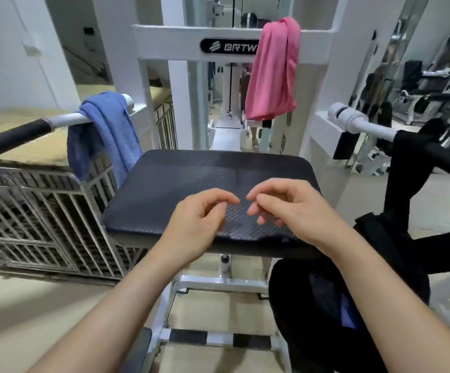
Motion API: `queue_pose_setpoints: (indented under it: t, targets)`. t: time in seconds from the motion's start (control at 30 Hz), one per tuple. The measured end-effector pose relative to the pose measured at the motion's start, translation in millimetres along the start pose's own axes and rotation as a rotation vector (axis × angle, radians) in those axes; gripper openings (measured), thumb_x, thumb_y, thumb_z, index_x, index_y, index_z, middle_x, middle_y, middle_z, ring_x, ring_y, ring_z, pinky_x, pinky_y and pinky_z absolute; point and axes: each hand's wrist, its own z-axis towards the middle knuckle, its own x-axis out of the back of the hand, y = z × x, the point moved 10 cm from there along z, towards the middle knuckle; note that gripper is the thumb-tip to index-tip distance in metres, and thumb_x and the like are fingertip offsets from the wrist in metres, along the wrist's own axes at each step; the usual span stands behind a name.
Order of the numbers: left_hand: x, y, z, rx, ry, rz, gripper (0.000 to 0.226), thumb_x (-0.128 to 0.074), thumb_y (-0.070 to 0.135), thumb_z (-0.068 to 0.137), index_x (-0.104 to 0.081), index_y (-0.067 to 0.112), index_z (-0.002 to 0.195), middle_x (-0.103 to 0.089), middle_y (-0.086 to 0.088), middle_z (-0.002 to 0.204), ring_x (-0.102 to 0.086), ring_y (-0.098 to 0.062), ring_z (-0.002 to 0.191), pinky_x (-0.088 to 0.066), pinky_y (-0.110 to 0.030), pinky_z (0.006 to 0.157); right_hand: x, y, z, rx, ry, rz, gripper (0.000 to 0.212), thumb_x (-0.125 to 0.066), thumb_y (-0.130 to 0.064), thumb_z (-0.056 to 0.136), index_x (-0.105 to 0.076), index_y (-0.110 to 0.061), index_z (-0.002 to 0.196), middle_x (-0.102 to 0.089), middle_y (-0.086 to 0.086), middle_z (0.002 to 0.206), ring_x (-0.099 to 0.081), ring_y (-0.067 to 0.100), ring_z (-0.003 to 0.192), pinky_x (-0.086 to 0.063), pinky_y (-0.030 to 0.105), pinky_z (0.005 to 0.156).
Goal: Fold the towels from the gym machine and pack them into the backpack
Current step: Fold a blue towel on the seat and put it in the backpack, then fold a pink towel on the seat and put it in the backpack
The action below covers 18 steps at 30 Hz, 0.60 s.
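Hands are hovering together over the near edge of the black seat pad (207, 184), my left hand (199, 219) and right hand (285, 208) both empty, fingers loosely curled, tips nearly meeting and grasping nothing. Just below my right forearm the black backpack (326, 305) is hanging by its straps from the right handle bar (433, 154), its mouth seeming to gape upward. Farther out, the blue towel (102, 133) is draping over the left handle bar (30, 130), up and to the left of my left hand, its long axis falling straight down. Farthest off, the pink towel (275, 71) is hanging lengthwise from the white crossbeam (170, 36), ahead and slightly right. I am judging the blue one nearer, so my left hand would be reaching first.
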Motion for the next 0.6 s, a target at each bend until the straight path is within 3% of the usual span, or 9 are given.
queue_pose_setpoints:
  t: [0.1, 0.2, 0.3, 0.4, 0.47, 0.53, 0.6]
  targets:
    - [30, -11, 25, 0.004, 0.055, 0.146, 0.038, -0.05, 0.005, 0.092, -0.063, 0.038, 0.108, -0.058, 0.005, 0.076, -0.053, -0.012, 0.068, -0.044, -0.028, 0.069, 10, -5, 31, -0.001, 0.164, -0.112, 0.022, -0.057, -0.014, 0.093, -0.068, -0.029, 0.105, -0.072, -0.01, 0.1, -0.066, 0.003, 0.092, -0.05, 0.021, 0.077]
    - [37, -21, 50, 0.032, 0.005, 0.256, 0.056, -0.053, 0.002, 0.087, -0.049, 0.033, 0.133, -0.057, 0.005, 0.118, -0.053, -0.011, 0.107, -0.04, -0.025, 0.094, 17, -3, 59, -0.042, 0.229, -0.253, 0.041, -0.057, -0.019, 0.092, -0.054, -0.032, 0.13, -0.059, -0.009, 0.129, -0.055, 0.008, 0.118, -0.045, 0.033, 0.102]
    - [34, -24, 78, 0.02, -0.022, 0.333, 0.057, -0.051, 0.007, 0.088, -0.044, 0.026, 0.142, -0.049, 0.003, 0.141, -0.043, -0.017, 0.13, -0.032, -0.03, 0.108, 24, 1, 86, -0.087, 0.231, -0.382, 0.059, -0.055, -0.023, 0.093, -0.033, -0.032, 0.146, -0.04, -0.004, 0.15, -0.04, 0.019, 0.135, -0.035, 0.032, 0.106]
    - [18, -23, 105, -0.01, -0.081, 0.407, 0.055, -0.047, 0.011, 0.091, -0.041, 0.024, 0.144, -0.042, 0.003, 0.149, -0.036, -0.018, 0.138, -0.028, -0.031, 0.111, 40, 15, 113, -0.145, 0.231, -0.445, 0.068, -0.053, -0.02, 0.092, -0.02, -0.03, 0.15, -0.029, -0.001, 0.156, -0.037, 0.025, 0.137, -0.034, 0.033, 0.103]
    - [3, -22, 124, -0.037, -0.121, 0.442, 0.056, -0.045, 0.011, 0.092, -0.038, 0.023, 0.146, -0.041, 0.003, 0.15, -0.035, -0.018, 0.139, -0.028, -0.032, 0.112, 60, 28, 131, -0.177, 0.264, -0.44, 0.073, -0.053, -0.018, 0.089, -0.016, -0.03, 0.151, -0.028, 0.002, 0.156, -0.045, 0.027, 0.128, -0.038, 0.039, 0.105]
    - [-13, -20, 146, -0.072, -0.149, 0.447, 0.057, -0.045, 0.008, 0.09, -0.04, 0.024, 0.145, -0.043, 0.002, 0.148, -0.037, -0.019, 0.137, -0.029, -0.031, 0.111, 84, 41, 151, -0.194, 0.313, -0.463, 0.075, -0.052, -0.017, 0.084, -0.019, -0.032, 0.149, -0.029, 0.004, 0.155, -0.05, 0.027, 0.119, -0.04, 0.043, 0.102]
    - [-29, -17, 170, -0.103, -0.155, 0.466, 0.058, -0.046, 0.006, 0.088, -0.043, 0.025, 0.143, -0.046, -0.001, 0.144, -0.041, -0.021, 0.133, -0.03, -0.029, 0.107, 109, 53, 174, -0.213, 0.355, -0.571, 0.07, -0.051, -0.015, 0.08, -0.031, -0.033, 0.145, -0.031, 0.006, 0.153, -0.037, 0.031, 0.132, -0.032, 0.045, 0.11]
